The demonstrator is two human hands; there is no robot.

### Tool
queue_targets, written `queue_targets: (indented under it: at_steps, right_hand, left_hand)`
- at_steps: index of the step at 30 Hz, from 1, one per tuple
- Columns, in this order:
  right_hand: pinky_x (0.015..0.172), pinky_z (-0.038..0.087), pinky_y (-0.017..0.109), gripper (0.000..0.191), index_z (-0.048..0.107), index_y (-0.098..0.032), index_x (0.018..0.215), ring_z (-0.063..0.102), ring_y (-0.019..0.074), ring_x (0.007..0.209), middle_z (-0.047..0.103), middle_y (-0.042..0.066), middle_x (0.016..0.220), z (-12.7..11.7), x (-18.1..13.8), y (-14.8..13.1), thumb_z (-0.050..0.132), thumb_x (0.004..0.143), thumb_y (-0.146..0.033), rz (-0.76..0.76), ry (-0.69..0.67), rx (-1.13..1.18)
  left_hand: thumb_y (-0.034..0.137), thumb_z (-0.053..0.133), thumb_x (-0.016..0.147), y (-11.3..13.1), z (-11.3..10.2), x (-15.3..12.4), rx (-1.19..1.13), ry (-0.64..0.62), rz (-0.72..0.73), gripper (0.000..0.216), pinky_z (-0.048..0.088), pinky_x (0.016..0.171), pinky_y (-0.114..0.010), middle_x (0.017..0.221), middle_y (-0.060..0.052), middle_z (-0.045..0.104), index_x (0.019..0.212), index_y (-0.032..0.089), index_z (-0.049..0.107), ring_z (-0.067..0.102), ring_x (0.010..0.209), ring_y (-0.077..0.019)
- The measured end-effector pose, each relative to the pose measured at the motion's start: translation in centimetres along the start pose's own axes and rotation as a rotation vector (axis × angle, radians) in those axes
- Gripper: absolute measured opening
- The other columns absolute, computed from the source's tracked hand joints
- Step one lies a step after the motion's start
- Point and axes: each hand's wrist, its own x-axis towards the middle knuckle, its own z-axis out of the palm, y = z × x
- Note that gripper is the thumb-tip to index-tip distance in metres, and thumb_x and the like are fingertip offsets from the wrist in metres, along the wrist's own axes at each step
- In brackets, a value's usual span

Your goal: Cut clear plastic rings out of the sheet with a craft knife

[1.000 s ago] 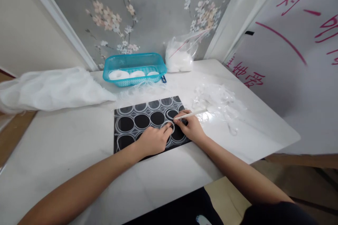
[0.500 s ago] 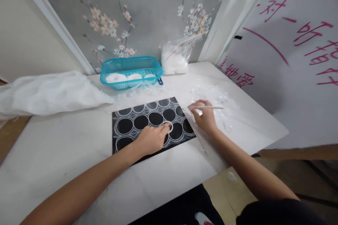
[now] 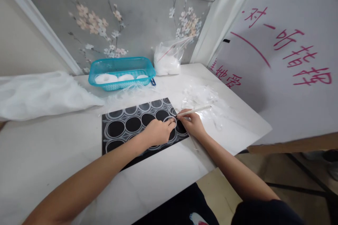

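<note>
A black sheet [image 3: 115, 129] with rows of ovals outlined in pale grey lies flat on the table. My left hand [image 3: 158, 132] rests on its right half, the fingertips pinching or pressing a thin white ring [image 3: 174, 126] against the sheet. Coming in from the right, my right hand [image 3: 193, 123] grips a slim white pen-like tool [image 3: 196, 109], whose dark tip points left and touches or nearly touches the ring's upper edge. The exact contact is too small to make out. My left hand and forearm cover some ovals.
Behind the sheet stands a blue plastic basket [image 3: 120, 62] holding white round pieces. A zip bag [image 3: 167, 61] of white material is beside it. Clear scraps [image 3: 203, 95] lie at the right, stringy strips [image 3: 129, 93] before the basket, a white wrapped bundle [image 3: 44, 95] at the left.
My right hand has moved left and down onto the sheet's right edge, bringing the tool's tip to the ring. My left hand stays at the ring. The view has shifted slightly.
</note>
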Motion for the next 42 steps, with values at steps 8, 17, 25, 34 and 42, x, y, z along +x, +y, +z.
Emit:
queue_targets:
  at_steps: [8,17,25,34,42]
  right_hand:
    - [0.081,0.057,0.038,0.013,0.073,-0.022,0.076,0.072,0.0245,0.085,0.076,0.006,0.084,0.1,-0.1,0.0,0.064,0.082,-0.029,0.008,-0.002,0.003]
    - [0.08,0.058,0.036,0.014,0.072,-0.022,0.077,0.072,0.0234,0.086,0.075,0.005,0.088,0.1,-0.2,0.4,0.064,0.08,-0.033,0.035,0.005,0.013]
    - [0.101,0.05,0.049,0.019,0.072,-0.024,0.084,0.066,0.0297,0.112,0.078,0.006,0.094,0.3,-0.4,0.6,0.054,0.09,-0.025,-0.193,-0.058,-0.25]
    - [0.117,0.026,0.058,0.039,0.069,-0.03,0.096,0.057,0.0304,0.124,0.079,0.002,0.093,0.8,-1.1,0.6,0.059,0.071,-0.001,-0.435,-0.149,-0.6]
    - [0.106,0.036,0.058,0.013,0.066,-0.023,0.07,0.062,0.0319,0.103,0.073,0.01,0.076,-2.6,9.6,-1.5,0.056,0.076,-0.016,-0.173,0.403,-0.308]
  left_hand:
    - [0.013,0.048,0.092,-0.1,0.2,-0.6,0.011,0.011,0.005,0.051,0.053,0.065,-0.037,0.149,-0.017,0.052,0.142,0.016,0.05,0.075,0.084,-0.0287]
    - [0.012,0.049,0.092,-0.1,0.5,-0.8,-0.037,0.024,-0.02,0.047,0.052,0.067,-0.036,0.146,-0.017,0.055,0.138,0.018,0.054,0.075,0.085,-0.0276]
    - [0.013,0.044,0.094,-0.5,0.4,-0.6,-0.092,0.05,-0.04,0.043,0.053,0.07,-0.037,0.138,-0.016,0.063,0.137,0.017,0.053,0.075,0.088,-0.0295]
    - [0.017,0.04,0.098,-1.7,0.2,-0.5,-0.219,0.071,-0.058,0.028,0.054,0.073,-0.033,0.113,-0.009,0.075,0.12,0.02,0.058,0.075,0.092,-0.0264]
    - [0.021,0.043,0.098,-1.9,0.3,-1.3,-0.368,0.111,-0.081,0.028,0.054,0.078,-0.037,0.1,-0.009,0.078,0.118,0.022,0.063,0.074,0.09,-0.0274]
